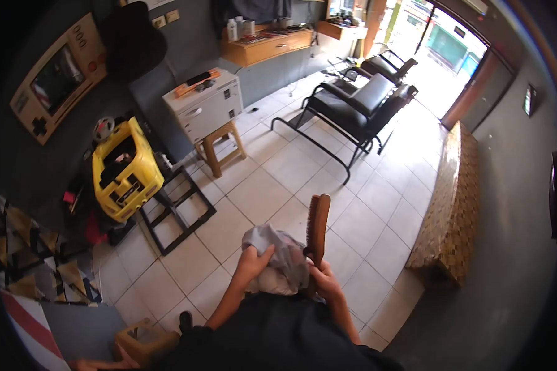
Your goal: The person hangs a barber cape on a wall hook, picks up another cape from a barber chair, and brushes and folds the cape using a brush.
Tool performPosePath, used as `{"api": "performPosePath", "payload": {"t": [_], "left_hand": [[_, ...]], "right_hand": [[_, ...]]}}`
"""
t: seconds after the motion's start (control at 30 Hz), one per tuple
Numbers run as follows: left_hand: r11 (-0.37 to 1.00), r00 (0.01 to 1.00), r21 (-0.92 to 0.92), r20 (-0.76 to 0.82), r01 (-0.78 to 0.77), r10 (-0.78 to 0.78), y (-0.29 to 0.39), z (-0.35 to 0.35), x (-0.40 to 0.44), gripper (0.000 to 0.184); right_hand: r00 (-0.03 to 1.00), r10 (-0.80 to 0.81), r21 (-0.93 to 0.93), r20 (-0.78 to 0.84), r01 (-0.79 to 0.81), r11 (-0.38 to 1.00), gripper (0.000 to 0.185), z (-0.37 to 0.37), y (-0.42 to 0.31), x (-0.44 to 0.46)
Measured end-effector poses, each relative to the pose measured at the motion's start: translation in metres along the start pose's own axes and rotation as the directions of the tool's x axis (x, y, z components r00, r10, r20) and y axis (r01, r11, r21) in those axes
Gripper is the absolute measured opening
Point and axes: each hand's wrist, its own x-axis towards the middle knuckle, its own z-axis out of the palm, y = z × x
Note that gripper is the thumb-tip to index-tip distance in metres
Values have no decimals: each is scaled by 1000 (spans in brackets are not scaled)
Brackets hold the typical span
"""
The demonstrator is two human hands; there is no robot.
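Near the bottom centre, my left hand (252, 264) is closed on a crumpled grey cloth (281, 250), its thumb lying over the fabric. My right hand (325, 279) grips the lower end of a brown wooden brush (319, 226), which points up and away with its dark bristles facing left. The cloth lies just left of the brush and reaches my right hand; whether those fingers also hold it, I cannot tell. A paler bundle (272, 283) hangs below the grey part.
Black chairs (346, 108) stand ahead on the tiles. A white cabinet (210, 108) on a wooden stool, a yellow toy car (122, 170) and a black frame (178, 213) are left. A woven bench (449, 216) lines the right wall. Another person's hand (120, 362) shows bottom left.
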Motion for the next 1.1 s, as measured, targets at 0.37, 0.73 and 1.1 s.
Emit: {"api": "performPosePath", "payload": {"t": [0.37,0.73,1.1], "left_hand": [[928,898,-67,235,-368,373,2,50,-27,49],[872,850,-147,197,-467,489,11,54,-28,25],[832,832,24,29,-555,554,-12,12,-12,18]], "right_hand": [[997,-23,-566,68,58,822,32,21,-32,-19],[869,-487,-761,83,371,532,25,5,-9,-6],[969,-247,-604,-15,188,775,26,10,-41,-15]]}}
